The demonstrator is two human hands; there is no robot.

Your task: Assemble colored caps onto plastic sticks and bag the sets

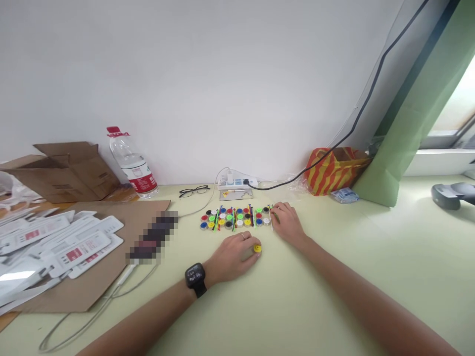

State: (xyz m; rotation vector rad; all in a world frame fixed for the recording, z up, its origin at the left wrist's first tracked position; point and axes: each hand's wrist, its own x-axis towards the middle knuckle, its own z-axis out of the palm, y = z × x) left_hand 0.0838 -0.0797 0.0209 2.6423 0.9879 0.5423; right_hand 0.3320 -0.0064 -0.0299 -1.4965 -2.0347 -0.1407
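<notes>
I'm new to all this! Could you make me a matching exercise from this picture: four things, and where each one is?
Things:
1. Lone yellow disc
2. Eyeglasses
3. Striped bag
4. Large bottle

Places:
A. Beside the green curtain
B. Beside the open cardboard box
C. Held in the left fingers
D. Left of the power strip

Pairs: 1-C, 2-D, 3-A, 4-B
</notes>
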